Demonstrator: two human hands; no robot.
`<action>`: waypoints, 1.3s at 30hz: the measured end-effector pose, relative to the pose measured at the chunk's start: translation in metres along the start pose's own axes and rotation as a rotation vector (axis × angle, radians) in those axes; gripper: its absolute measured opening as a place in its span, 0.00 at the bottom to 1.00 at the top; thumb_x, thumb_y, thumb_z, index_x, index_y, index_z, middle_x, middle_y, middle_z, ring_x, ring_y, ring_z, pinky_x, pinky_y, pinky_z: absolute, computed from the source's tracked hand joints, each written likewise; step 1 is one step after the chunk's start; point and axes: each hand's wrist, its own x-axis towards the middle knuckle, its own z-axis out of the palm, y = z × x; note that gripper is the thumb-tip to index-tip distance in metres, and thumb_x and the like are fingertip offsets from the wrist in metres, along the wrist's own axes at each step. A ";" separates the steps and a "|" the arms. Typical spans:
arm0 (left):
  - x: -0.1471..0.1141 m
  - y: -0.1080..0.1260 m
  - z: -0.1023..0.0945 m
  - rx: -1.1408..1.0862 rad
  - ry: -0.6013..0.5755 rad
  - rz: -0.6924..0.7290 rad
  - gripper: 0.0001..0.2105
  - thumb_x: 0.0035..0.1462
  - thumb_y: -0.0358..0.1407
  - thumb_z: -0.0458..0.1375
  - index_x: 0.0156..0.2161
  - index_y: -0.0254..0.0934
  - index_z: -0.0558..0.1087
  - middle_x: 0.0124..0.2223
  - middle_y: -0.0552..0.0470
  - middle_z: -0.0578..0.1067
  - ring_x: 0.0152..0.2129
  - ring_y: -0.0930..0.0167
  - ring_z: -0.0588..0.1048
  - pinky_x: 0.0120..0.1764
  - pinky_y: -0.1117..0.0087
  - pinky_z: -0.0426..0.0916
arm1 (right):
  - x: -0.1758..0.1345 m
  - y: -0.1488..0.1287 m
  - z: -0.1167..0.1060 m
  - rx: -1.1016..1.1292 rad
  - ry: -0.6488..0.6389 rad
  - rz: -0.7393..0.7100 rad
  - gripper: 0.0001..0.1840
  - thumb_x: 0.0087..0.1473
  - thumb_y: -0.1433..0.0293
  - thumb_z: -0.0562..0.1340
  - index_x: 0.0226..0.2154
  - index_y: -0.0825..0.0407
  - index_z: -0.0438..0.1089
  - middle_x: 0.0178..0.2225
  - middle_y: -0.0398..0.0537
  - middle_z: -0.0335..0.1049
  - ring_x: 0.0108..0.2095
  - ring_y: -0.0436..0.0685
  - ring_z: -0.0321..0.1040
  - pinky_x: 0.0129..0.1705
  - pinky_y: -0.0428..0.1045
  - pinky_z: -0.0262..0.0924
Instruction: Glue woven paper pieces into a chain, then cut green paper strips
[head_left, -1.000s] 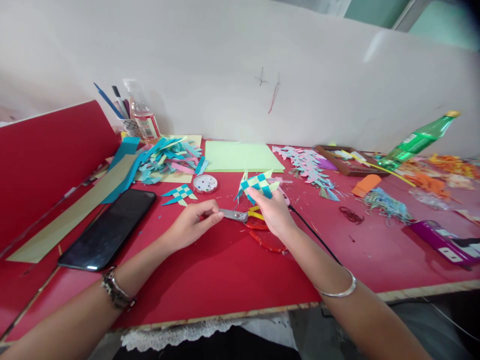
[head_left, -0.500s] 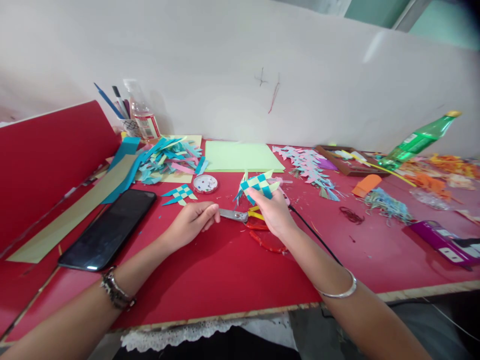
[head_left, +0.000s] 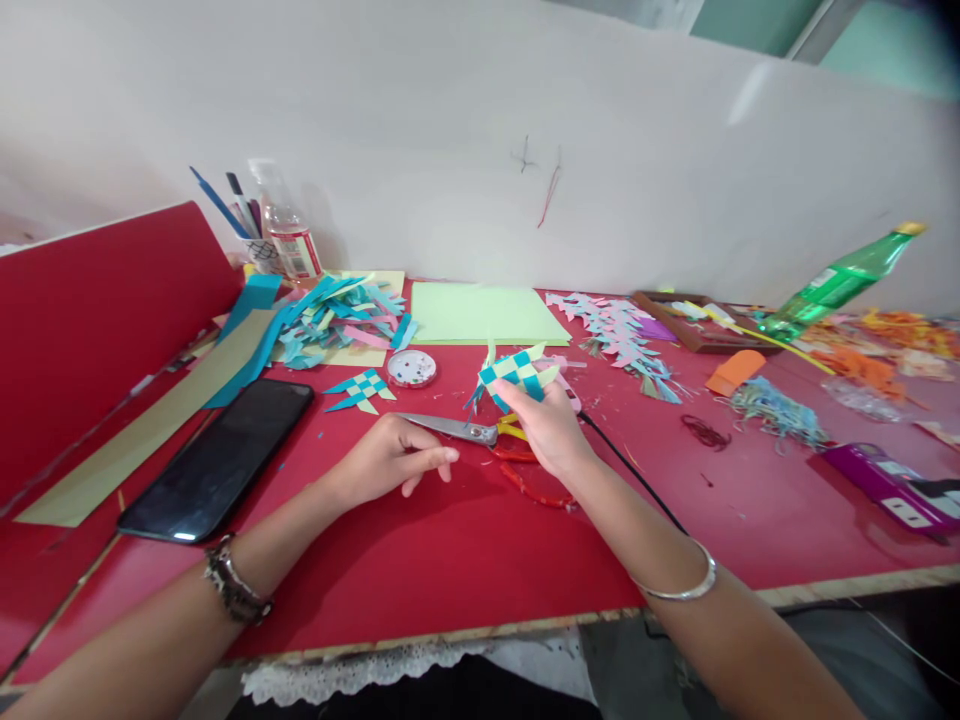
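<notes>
My right hand [head_left: 553, 428] pinches a woven paper fish [head_left: 517, 377] in blue-green and pale yellow, thumb on top, above the table. My left hand [head_left: 394, 457] hovers just in front of the scissors' blades, with thumb and loosely bent fingers apart and nothing in them. The scissors [head_left: 469, 431], with yellow and red handles, lie on the table, partly hidden by my right hand. A second woven paper fish [head_left: 361, 390] lies flat behind my left hand. Close to it stands a small round dish [head_left: 411, 368] with tiny beads.
A black phone [head_left: 217, 460] lies at left, near a heap of paper strips [head_left: 337, 315]. Green paper sheets [head_left: 480, 312] lie at the back. On the right are strung paper fish [head_left: 611, 330], a tilted green bottle [head_left: 840, 285], a wooden tray [head_left: 667, 325] and a purple power strip [head_left: 889, 485].
My left hand has shifted slightly toward me and its fingers have loosened, baring more of the scissors' blades. My right hand keeps the paper fish in nearly the same place.
</notes>
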 end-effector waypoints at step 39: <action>0.006 0.000 0.012 -0.475 0.076 -0.199 0.16 0.54 0.47 0.49 0.37 0.35 0.62 0.31 0.51 0.74 0.20 0.74 0.73 0.29 0.72 0.67 | -0.017 -0.006 0.012 0.167 -0.326 0.057 0.08 0.42 0.63 0.63 0.28 0.48 0.70 0.23 0.39 0.66 0.24 0.49 0.63 0.30 0.47 0.60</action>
